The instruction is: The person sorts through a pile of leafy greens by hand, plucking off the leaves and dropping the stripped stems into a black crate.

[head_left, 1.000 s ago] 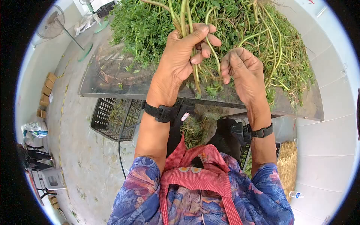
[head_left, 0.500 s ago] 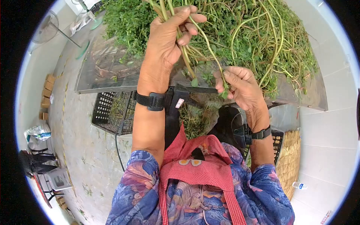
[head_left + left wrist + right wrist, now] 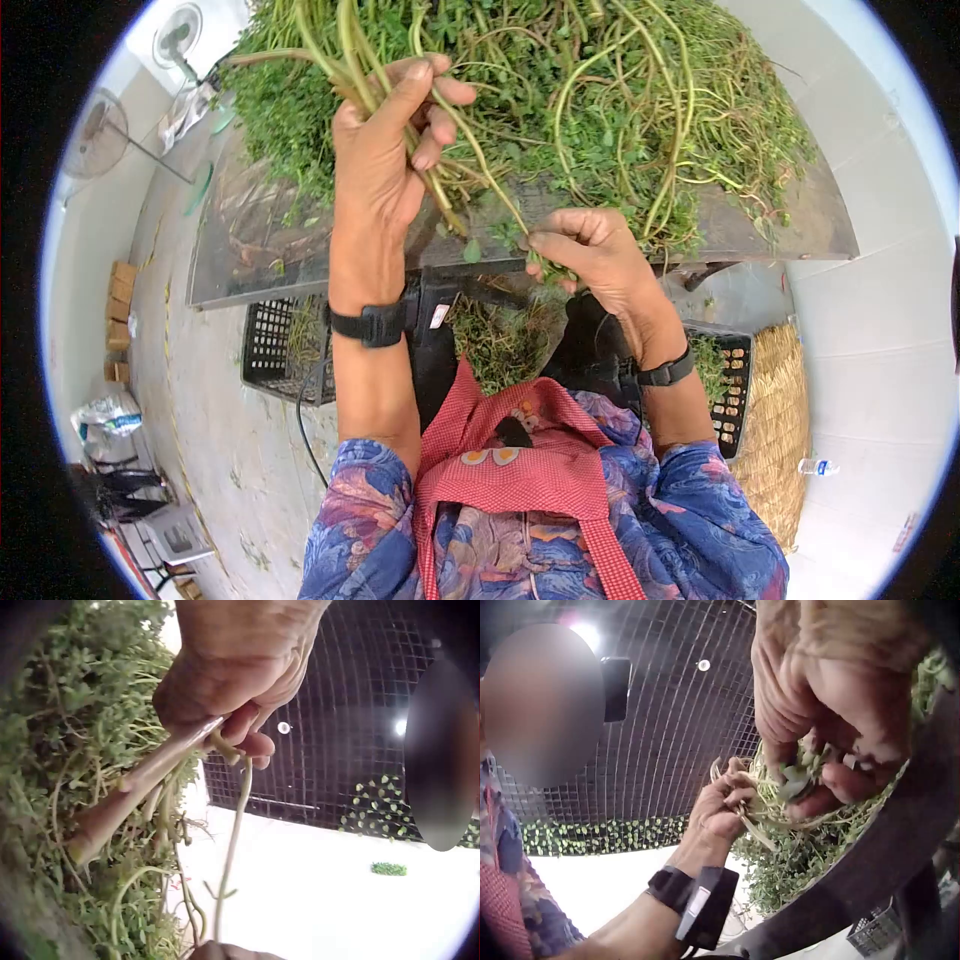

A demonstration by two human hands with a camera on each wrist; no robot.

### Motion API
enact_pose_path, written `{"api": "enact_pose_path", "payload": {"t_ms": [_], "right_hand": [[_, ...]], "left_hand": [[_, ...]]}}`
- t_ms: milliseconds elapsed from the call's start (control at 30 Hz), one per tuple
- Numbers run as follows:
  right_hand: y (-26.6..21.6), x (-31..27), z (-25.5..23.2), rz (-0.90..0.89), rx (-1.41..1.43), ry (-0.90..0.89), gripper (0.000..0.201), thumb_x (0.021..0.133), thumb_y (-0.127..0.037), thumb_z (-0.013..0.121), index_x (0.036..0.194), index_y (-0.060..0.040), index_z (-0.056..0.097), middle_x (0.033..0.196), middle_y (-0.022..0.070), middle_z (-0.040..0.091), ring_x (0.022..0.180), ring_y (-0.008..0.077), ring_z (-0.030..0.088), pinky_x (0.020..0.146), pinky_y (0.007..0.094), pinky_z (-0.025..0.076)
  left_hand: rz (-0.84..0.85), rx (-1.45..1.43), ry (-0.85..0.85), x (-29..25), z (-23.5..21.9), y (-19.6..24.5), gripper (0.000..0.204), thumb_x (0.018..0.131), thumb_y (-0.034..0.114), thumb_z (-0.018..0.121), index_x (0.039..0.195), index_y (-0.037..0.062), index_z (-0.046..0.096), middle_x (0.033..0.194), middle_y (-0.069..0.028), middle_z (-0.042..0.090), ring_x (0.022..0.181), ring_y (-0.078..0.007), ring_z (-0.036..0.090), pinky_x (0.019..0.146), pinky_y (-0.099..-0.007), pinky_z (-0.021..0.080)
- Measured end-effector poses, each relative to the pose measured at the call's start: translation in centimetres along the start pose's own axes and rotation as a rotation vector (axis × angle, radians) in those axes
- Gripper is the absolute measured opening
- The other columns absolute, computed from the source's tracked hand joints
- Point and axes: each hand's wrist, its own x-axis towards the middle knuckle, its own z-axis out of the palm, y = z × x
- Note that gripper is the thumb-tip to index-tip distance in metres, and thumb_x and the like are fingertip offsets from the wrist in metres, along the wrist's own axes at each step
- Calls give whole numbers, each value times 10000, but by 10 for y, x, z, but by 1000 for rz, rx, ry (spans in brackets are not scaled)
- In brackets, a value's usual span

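Observation:
A bunch of thick green stems (image 3: 350, 55) is gripped by the left hand (image 3: 385, 140), thumb over them, with their lower ends sticking out below the palm. In the left wrist view, a thick stem (image 3: 142, 776) juts out under that hand. From its fingers a thin stem (image 3: 488, 175) slants down to the right hand (image 3: 590, 250), which pinches its lower end in front of the table edge. Small leaves (image 3: 799, 780) show at those fingertips in the right wrist view. Behind both hands lies a heap of leafy green plants (image 3: 600, 100) on the dark table (image 3: 290, 260).
Under the table stand a black crate (image 3: 265, 345) on the left and another crate (image 3: 735, 390) on the right, both with greens. Beside the right one is a straw-coloured woven piece (image 3: 785, 430). A water bottle (image 3: 818, 467) lies at the right; a fan (image 3: 100, 130) stands at the left.
The right hand has moved down, farther from the left hand, drawing the thin stem out at a slant between them. The left hand keeps its bunch. The head view has shifted.

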Motion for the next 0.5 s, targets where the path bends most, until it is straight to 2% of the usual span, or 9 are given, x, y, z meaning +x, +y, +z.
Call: {"api": "enact_pose_path", "payload": {"t_ms": [67,100,167,200,233,300,367,433,500], "right_hand": [[0,1,-1,-56,-55,141,160,824,-139,571,858,11,617,711,89,634,548,98,571,383,193,372],[0,2,0,-60,-54,148,160,824,-139,571,858,11,617,711,89,634,548,98,571,383,193,372],[-3,4,-1,-210,218,411,157,822,-130,556,857,22,577,728,122,622,531,137,581,359,212,388],[-8,3,-7,-173,384,448,161,835,-97,523,926,35,529,754,144,607,521,167,587,349,215,406],[-13,-2,-10,-185,381,452,161,835,-97,523,926,35,529,754,144,607,521,167,587,349,215,406],[-26,-15,-18,-343,581,472,184,842,-67,498,997,32,502,784,130,606,542,156,595,349,215,408],[-36,-25,-41,-483,463,488,215,856,-62,488,1049,33,477,764,93,586,522,127,566,346,215,401],[-52,-28,-64,-501,332,612,246,867,-119,538,1071,15,505,704,15,533,456,73,451,355,185,349],[-54,-23,-92,-549,266,628,239,866,-160,566,1044,0,558,656,-15,513,445,54,426,361,179,310]], "left_hand": [[53,47,1,-9,20,13,183,872,125,572,948,-40,590,670,-100,618,470,-68,508,361,-155,312],[51,44,-7,-15,27,18,183,872,125,572,948,-40,590,670,-100,618,470,-68,508,361,-155,312],[83,-7,-118,-24,40,27,179,876,129,567,938,-37,588,619,-69,588,437,-53,463,362,-152,303],[91,-45,-109,-27,46,32,181,879,140,566,931,-32,586,590,-45,561,408,-42,417,349,-149,281],[97,-49,-120,-31,49,38,181,879,140,566,931,-32,586,590,-45,561,408,-42,417,349,-149,281],[57,53,-50,-34,50,47,184,881,148,566,932,-28,584,585,-38,555,400,-39,407,336,-148,269],[57,64,-24,-31,48,44,200,881,182,576,923,-14,586,575,-31,544,401,-37,415,329,-140,269],[-119,-10,27,-25,41,36,217,883,223,575,883,6,582,567,-27,534,394,-41,416,324,-135,279],[-151,-48,17,-20,38,27,233,888,255,567,817,34,557,566,-34,534,384,-48,413,313,-139,284]]}}
